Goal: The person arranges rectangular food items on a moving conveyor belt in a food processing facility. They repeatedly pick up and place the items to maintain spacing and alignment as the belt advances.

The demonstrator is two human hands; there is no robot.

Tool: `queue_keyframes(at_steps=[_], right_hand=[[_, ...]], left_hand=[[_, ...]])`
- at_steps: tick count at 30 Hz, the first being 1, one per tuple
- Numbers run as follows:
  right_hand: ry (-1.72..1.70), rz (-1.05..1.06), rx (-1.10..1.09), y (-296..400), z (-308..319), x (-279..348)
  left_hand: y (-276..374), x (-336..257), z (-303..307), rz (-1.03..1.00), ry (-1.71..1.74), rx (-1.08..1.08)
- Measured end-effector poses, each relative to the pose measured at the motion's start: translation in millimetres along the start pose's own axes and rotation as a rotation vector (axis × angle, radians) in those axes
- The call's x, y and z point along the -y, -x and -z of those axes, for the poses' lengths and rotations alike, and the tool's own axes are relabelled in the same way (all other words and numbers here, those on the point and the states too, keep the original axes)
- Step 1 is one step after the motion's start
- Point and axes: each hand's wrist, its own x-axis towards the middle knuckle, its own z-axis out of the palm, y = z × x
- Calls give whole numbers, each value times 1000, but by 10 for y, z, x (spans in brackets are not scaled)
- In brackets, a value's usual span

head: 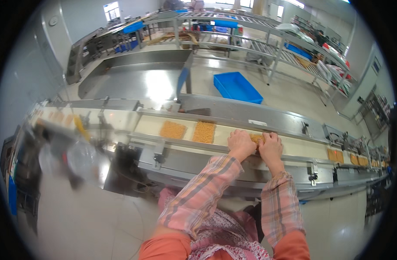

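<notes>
Both my hands are over the cream conveyor belt [299, 146], with a golden, crumbly food slab [256, 138] between them. My left hand [241, 143] grips its left side and my right hand [270, 147] its right side; the fingers hide most of it. Left of my hands, a rectangular crumbly slab [203, 132] lies flat on the belt, and a second slab [173, 130] lies beyond it with a gap between. Farther right, a pair of smooth-edged pieces [335, 156] sits side by side on the belt, followed by several more.
Metal guide rails [192, 145] edge the belt. Behind it stand a steel trough [130, 78] and a blue plastic crate [237, 87] on the floor. A roller conveyor rack [273, 31] crosses the background. Clamps [158, 157] stick out along the near rail. Machinery at the left is blurred.
</notes>
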Motion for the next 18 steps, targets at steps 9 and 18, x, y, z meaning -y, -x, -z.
queue_keyframes(at_steps=[9, 18], right_hand=[[-467, -286, 131, -140, 179, -543], [-374, -276, 245, -251, 55, -373]], left_hand=[[-80, 131, 186, -12, 1071, -132], [-349, 2069, 787, 14, 403, -194]])
